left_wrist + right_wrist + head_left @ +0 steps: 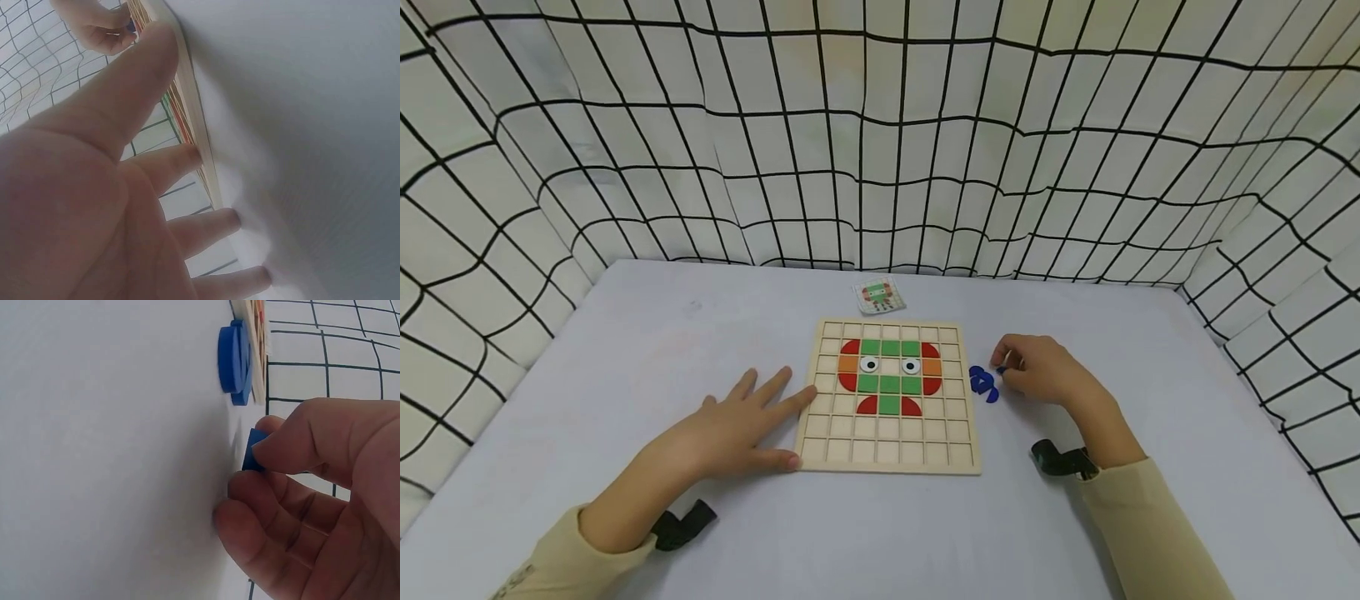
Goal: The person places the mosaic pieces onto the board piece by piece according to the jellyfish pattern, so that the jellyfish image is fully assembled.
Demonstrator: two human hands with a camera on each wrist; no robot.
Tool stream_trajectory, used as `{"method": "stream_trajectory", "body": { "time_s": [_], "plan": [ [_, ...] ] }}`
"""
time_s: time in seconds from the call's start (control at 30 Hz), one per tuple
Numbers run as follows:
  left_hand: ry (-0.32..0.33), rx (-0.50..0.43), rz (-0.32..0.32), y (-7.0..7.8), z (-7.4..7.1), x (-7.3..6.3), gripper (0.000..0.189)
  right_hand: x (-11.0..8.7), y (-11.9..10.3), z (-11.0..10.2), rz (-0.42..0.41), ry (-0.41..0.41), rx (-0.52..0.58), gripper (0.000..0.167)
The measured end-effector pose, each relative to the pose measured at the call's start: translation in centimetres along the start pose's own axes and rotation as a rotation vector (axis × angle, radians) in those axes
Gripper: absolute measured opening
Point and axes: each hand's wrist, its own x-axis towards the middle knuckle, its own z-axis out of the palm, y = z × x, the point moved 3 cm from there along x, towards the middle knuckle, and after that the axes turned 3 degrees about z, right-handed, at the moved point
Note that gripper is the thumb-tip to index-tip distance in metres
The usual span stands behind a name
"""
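A wooden grid board (887, 450) lies on the table, bearing green squares (889, 384), red rounded pieces (931, 385), orange squares (848, 363) and two eye pieces (911, 366). My left hand (730, 429) rests at the board's left edge with fingers spread; in the left wrist view, the thumb (147, 69) touches the rim. Right of the board, my right hand (1041, 367) pinches a small blue piece (253, 450) between thumb and fingers, just above the table. Several blue pieces (981, 380) lie loose between that hand and the board.
Behind the board lies a small picture card (879, 296) with a similar coloured pattern. A black wire grid (880, 175) with white sheeting behind it encloses the back and sides of the white table (880, 533). Dark wrist straps (1060, 458) stick out below the hands.
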Motion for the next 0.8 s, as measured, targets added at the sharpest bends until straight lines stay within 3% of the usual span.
{"method": "stream_trajectory", "body": {
  "time_s": [0.3,0.8],
  "plan": [
    [-0.006,-0.011,-0.003,-0.2,0.2,0.0,0.091,-0.3,-2.0,0.0,-0.091,0.04,0.078,0.02],
    [-0.001,0.001,0.004,0.0,-0.2,0.0,0.091,-1.6,-8.0,2.8,-0.342,-0.083,0.239,0.018]
  ]
}}
